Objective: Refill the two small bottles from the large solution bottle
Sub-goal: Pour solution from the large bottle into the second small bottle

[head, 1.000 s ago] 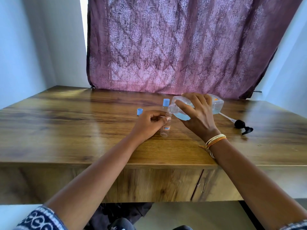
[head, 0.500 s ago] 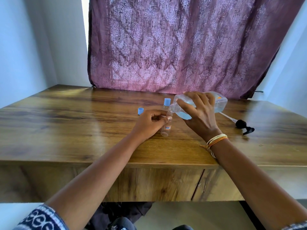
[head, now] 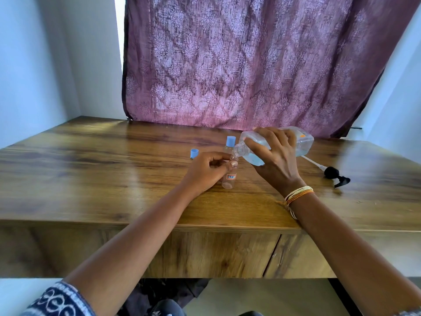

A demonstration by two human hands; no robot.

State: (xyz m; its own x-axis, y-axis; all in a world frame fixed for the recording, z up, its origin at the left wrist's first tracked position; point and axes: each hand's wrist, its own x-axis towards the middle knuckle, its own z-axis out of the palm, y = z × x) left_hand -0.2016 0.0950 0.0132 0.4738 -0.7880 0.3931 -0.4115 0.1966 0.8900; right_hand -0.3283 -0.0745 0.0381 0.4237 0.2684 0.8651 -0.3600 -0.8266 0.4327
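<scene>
My left hand [head: 208, 171] grips a small clear bottle [head: 230, 180] that stands upright and uncapped on the wooden table [head: 102, 169]. My right hand [head: 275, 157] holds the large clear solution bottle [head: 303, 142], tipped on its side with its open mouth right at the small bottle's neck. Pale blue liquid pools in the large bottle's lower side. A second small bottle [head: 229, 145] with a blue cap stands just behind the first one. A loose blue cap [head: 194, 153] lies to the left of both.
A black pump dispenser head [head: 335, 175] with its long white tube lies on the table to the right of my right hand. A purple patterned curtain [head: 250, 65] hangs behind the table. The table's front edge runs below my forearms.
The large bottle's rear end has risen slightly, steepening its tilt toward the small bottle. Both hands keep their grips in almost the same place.
</scene>
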